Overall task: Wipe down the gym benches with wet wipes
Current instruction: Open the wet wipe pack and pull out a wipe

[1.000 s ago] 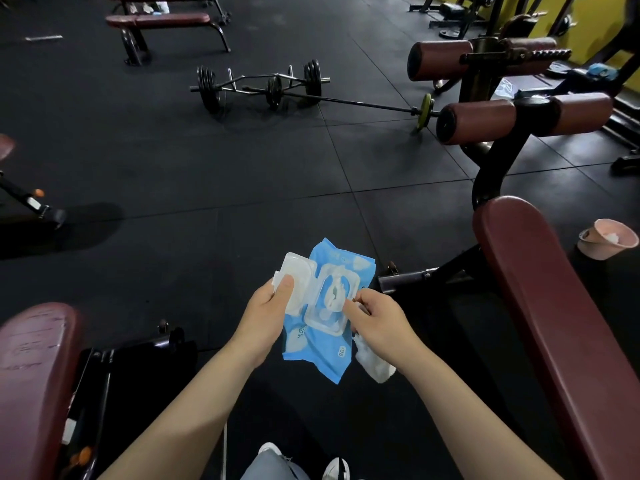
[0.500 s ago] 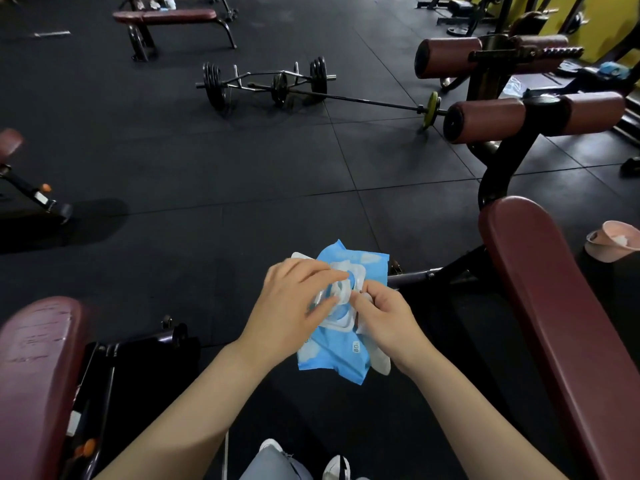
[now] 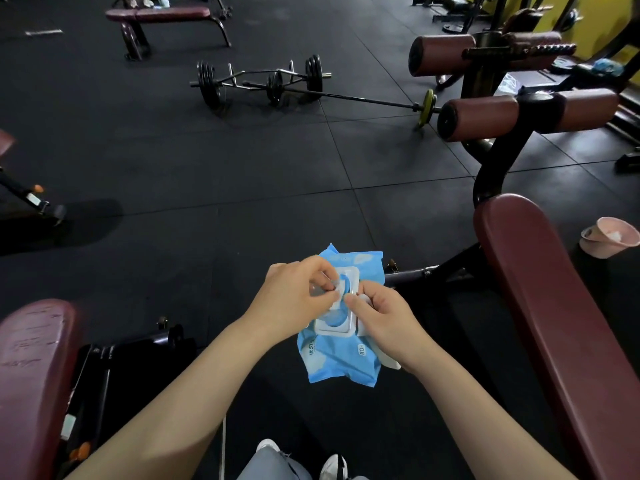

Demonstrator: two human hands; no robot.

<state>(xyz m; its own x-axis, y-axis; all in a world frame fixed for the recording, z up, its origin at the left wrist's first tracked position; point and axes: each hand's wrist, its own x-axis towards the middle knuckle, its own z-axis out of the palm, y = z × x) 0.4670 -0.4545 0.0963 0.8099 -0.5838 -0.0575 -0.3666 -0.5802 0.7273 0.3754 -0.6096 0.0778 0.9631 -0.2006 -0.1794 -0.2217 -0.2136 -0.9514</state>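
Note:
A blue wet wipes pack with a white plastic lid frame hangs in front of me above the dark floor. My left hand reaches over the pack's upper left and pinches at the top of the lid frame. What its fingertips hold is hidden. My right hand grips the pack's right edge together with a crumpled white wipe that hangs below the palm. A long maroon bench runs along my right side. Another maroon bench pad is at the lower left.
Maroon roller pads on a black frame stand beyond the right bench. A pink bowl lies on the floor at far right. Barbells with plates lie on the rubber floor ahead, with a flat bench behind them. My shoes show at the bottom edge.
The pack's lid stood open to the left under my left thumb. My left hand then moved over the opening and now pinches at the lid frame; the open flap no longer shows.

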